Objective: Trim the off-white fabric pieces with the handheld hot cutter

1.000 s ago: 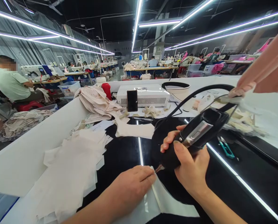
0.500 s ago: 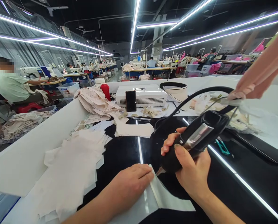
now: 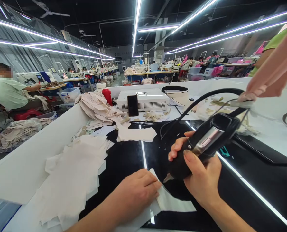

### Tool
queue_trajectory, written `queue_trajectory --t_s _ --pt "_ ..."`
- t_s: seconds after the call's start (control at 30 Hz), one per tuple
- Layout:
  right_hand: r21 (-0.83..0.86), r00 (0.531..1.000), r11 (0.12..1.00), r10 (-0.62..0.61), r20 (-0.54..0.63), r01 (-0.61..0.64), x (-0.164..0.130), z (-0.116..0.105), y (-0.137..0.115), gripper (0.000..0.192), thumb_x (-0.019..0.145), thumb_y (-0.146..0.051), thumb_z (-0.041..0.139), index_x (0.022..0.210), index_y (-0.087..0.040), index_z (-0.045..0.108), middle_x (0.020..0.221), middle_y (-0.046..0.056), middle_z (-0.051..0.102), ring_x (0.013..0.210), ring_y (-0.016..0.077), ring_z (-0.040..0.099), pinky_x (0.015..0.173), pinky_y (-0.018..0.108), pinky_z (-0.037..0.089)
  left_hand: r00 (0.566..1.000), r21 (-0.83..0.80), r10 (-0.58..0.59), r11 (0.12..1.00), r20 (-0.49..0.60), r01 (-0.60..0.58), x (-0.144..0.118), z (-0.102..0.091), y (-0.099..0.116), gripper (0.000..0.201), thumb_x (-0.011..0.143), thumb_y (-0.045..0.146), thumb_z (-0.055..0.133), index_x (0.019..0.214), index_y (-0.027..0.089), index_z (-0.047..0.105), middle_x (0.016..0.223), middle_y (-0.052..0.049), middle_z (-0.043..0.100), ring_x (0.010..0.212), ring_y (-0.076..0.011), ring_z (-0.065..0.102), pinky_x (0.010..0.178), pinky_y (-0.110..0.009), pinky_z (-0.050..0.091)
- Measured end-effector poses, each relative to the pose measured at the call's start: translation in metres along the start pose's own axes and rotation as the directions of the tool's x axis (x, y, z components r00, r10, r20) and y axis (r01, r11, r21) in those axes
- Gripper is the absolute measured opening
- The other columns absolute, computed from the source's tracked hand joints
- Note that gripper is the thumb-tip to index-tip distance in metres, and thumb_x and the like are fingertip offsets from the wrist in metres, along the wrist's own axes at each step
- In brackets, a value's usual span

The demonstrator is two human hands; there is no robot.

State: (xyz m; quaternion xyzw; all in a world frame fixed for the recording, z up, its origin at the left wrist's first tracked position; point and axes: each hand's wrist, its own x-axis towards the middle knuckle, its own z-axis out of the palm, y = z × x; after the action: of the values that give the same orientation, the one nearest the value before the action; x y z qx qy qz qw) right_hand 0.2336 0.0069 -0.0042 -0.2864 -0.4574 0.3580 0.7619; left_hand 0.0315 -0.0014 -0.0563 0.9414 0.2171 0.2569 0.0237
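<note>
A white fabric piece (image 3: 172,201) with a curved edge lies on a glossy black board (image 3: 131,161). My left hand (image 3: 141,188) has its fingers curled and closed at the strip's left edge. Its fingertips are partly hidden, and more pale material shows beneath the palm. To the right, my right hand (image 3: 201,174) is wrapped around a black corded hand-held tool (image 3: 203,140) with a silver panel. The tool is tilted, its rounded lower end near the fabric's curved edge. I cannot tell whether it touches the fabric.
Stacked pale fabric pieces (image 3: 71,174) lie at left, another cut piece (image 3: 136,133) ahead. Behind stand a phone (image 3: 133,105), a white vented box (image 3: 155,100) and a red thread cone (image 3: 107,96). A teal cutter (image 3: 224,151) lies right. A co-worker (image 3: 7,87) sits far left.
My left fingers, flatter on the fabric before, are now more curled at its edge, and the strip's top corner shows more. The tool stays in my right hand. The view has shifted slightly.
</note>
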Motion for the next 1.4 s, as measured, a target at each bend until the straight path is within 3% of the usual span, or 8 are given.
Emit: queue_trajectory --t_s 0.2,0.43,0.93,1.2,1.4 --pt "-0.005 1.0 1.0 0.017 0.004 -0.017 -0.004 0.001 0.001 0.033 0.094 -0.038 0.091 0.12 -0.031 0.072 0.089 -0.003 0.072 0.068 0.016 0.069 0.063 0.028 0.064 1.0 0.001 0.008 1.0 0.011 -0.008 -0.005 0.002 0.002 0.012 0.118 0.019 0.059 0.122 0.016 0.07 0.112 -0.006 0.076 0.101 -0.0197 0.075 0.111 -0.036 0.064" --pt "-0.016 1.0 0.999 0.029 0.01 -0.029 -0.007 0.002 0.002 0.035 0.093 -0.041 0.092 0.12 -0.032 0.071 0.09 -0.003 0.072 0.068 0.0161 0.068 0.063 0.029 0.063 1.0 -0.007 0.006 1.0 -0.008 -0.006 -0.008 0.002 0.002 0.016 0.119 0.019 0.054 0.122 0.016 0.07 0.116 -0.007 0.075 0.101 -0.0211 0.073 0.102 -0.035 0.068" --pt "-0.042 0.999 0.999 0.014 0.029 -0.012 -0.013 0.002 0.003 0.032 0.097 -0.039 0.089 0.122 -0.03 0.07 0.089 -0.002 0.072 0.068 0.0169 0.068 0.064 0.031 0.063 1.0 -0.021 -0.001 1.0 0.013 0.002 -0.009 0.0 0.002 0.02 0.12 0.017 0.049 0.123 0.018 0.069 0.119 -0.009 0.077 0.108 -0.0199 0.077 0.11 -0.036 0.064" --pt "-0.026 1.0 0.999 0.02 0.012 -0.02 -0.014 -0.002 -0.007 0.031 0.095 -0.04 0.09 0.119 -0.031 0.072 0.087 -0.002 0.07 0.068 0.0166 0.067 0.063 0.03 0.064 0.998 -0.023 -0.034 0.999 0.045 0.035 -0.016 0.003 0.0 0.019 0.115 0.013 0.06 0.128 0.022 0.07 0.127 -0.008 0.078 0.115 -0.019 0.079 0.12 -0.042 0.06" --pt "-0.024 0.999 1.0 0.018 0.032 -0.017 -0.02 -0.005 -0.005 0.029 0.097 -0.038 0.089 0.12 -0.032 0.072 0.089 -0.002 0.071 0.068 0.0158 0.069 0.063 0.029 0.065 0.999 -0.016 -0.022 1.0 0.031 0.023 -0.016 0.002 -0.001 0.015 0.115 0.016 0.063 0.127 0.021 0.07 0.125 -0.008 0.077 0.113 -0.0215 0.08 0.116 -0.044 0.064"
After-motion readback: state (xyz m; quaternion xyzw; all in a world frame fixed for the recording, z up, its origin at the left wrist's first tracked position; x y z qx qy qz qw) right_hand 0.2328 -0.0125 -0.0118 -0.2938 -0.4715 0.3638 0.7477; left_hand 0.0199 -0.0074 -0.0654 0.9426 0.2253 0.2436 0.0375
